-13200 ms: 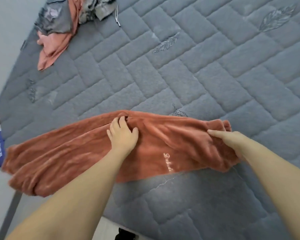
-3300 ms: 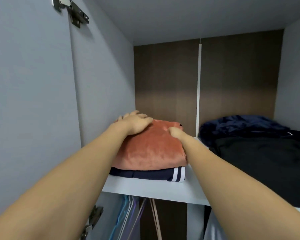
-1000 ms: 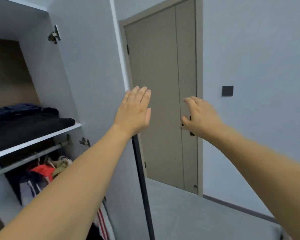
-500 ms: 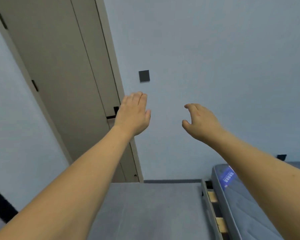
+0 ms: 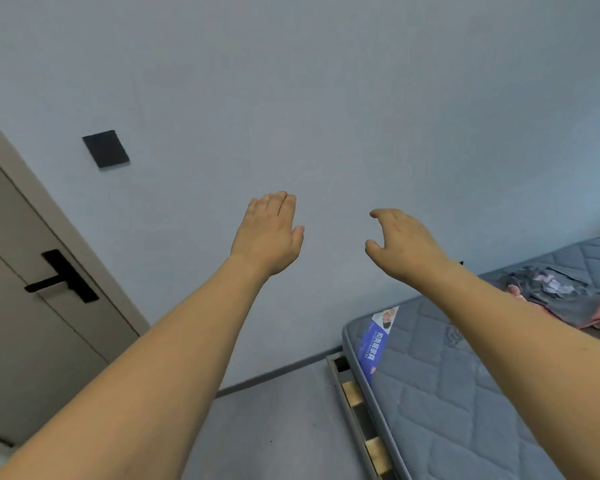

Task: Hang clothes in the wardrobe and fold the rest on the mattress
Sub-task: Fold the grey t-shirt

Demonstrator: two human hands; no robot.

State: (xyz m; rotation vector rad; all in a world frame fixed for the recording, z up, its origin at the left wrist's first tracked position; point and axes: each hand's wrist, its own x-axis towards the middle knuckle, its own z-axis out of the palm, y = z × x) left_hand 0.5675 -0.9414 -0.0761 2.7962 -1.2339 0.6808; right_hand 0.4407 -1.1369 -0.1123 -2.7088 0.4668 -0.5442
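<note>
Two empty hands, left (image 5: 269, 233) flat, right (image 5: 400, 244) loosely curled; clothes (image 5: 565, 299) heaped at the mattress's (image 5: 447, 393) far edge.

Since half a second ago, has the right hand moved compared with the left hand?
No. The right hand hangs at the same gap beside the left hand; only the camera turned, since the wall switch slid left.

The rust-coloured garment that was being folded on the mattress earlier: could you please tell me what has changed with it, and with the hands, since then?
It was folded, carried to the wardrobe shelf and left on a striped navy garment. Both hands let go; the left hand and right hand now hold nothing, and the view has turned toward the mattress. Unchanged: the pile of grey and pink clothes lies on the mattress.
</note>
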